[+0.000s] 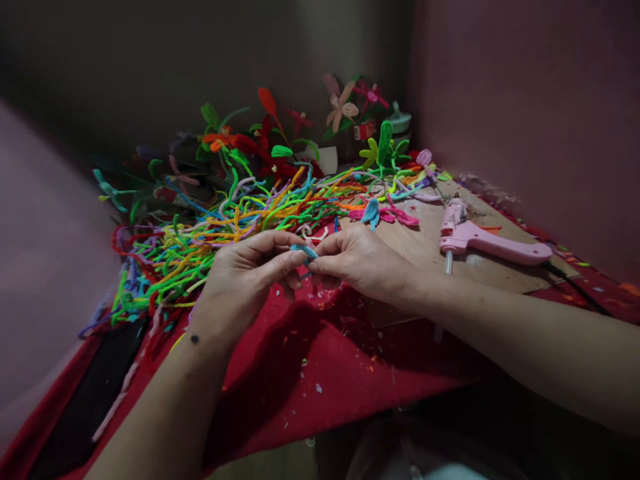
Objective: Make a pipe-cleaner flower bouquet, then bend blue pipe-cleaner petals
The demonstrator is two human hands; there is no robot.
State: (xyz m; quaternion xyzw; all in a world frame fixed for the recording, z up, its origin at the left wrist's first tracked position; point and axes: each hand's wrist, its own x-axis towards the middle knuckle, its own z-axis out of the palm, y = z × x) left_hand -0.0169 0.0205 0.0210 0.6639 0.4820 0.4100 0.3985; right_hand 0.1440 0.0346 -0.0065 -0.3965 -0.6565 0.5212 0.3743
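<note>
My left hand and my right hand meet over the red cloth, fingertips pinched together. Both pinch a short light-blue pipe cleaner between thumbs and forefingers. Just behind the hands lies a big tangled heap of pipe cleaners in green, orange, yellow, blue and purple. A finished blue pipe-cleaner petal and pink petal pieces lie on the brown board to the right of my right hand.
A pink glue gun lies on the board at the right, its black cord trailing right. Finished pipe-cleaner flowers stand at the back against the wall. Small clippings dot the cloth. A dark flat object lies at the left.
</note>
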